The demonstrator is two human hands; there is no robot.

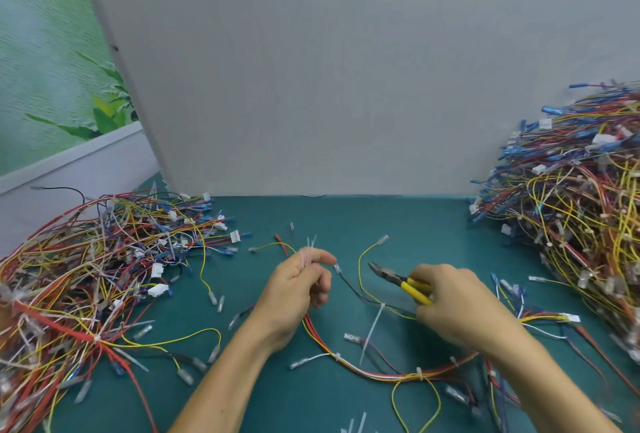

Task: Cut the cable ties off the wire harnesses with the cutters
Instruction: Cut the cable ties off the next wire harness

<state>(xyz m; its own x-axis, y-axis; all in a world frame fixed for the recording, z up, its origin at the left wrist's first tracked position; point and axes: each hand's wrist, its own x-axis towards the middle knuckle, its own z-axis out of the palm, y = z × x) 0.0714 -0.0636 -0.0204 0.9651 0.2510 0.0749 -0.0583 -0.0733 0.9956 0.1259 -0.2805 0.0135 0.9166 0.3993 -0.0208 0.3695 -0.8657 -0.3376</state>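
Our left hand pinches loose ties; our right hand grips the cutters above a harness on the tabletop.

Teal tabletop bears wire harnesses, loose ties.

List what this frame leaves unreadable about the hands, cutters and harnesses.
Head view throughout.
- cutters: handle ends buried in the right hand.
- cable ties pinched by the left hand: count unclear; they are thin and translucent, and fingers cover their lower parts.
- right pile: cut off by the right edge.
- harness: hidden where it passes under the right forearm.
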